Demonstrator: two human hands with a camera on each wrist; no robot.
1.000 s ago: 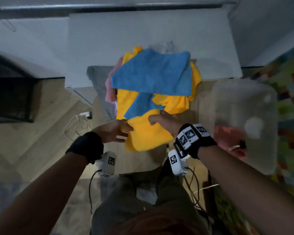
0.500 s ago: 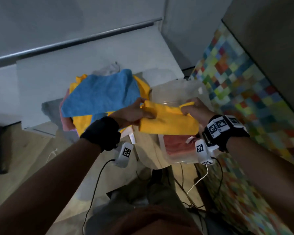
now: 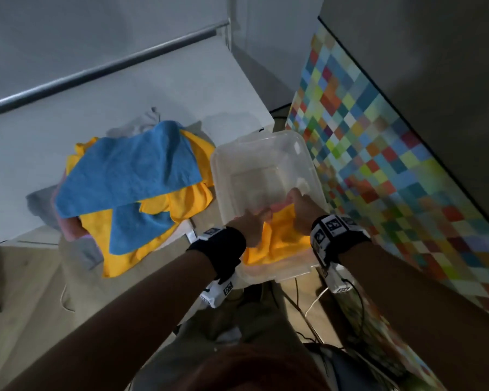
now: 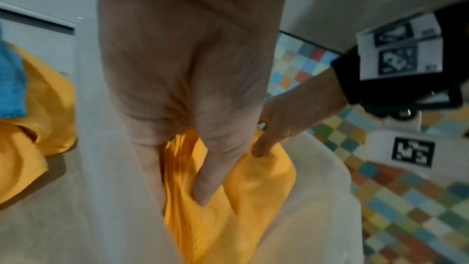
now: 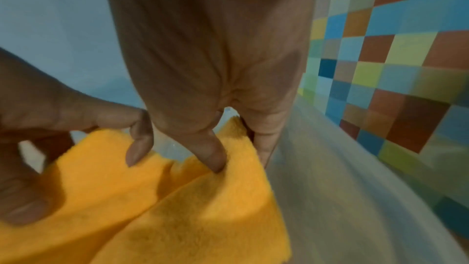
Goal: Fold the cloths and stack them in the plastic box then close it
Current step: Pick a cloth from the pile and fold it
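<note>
Both the left hand (image 3: 250, 221) and right hand (image 3: 304, 213) are pinching the folded yellow cloth (image 3: 283, 241), lowering it flat inside the clear plastic box (image 3: 266, 153), so its fold is holding.

Dim, flat indoor light — soft shadows, motion blur in both wrist views, edges bowed.

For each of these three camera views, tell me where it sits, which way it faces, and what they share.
Head: worn on the head, looks down at the plastic box; both forearms, left hand and right hand show.
Left wrist: looks along the left hand's fingers into the box; right hand visible.
Right wrist: looks along the right hand's fingers; left hand at frame left.
Shared: all three show the folded yellow cloth that both hands pinch.
</note>
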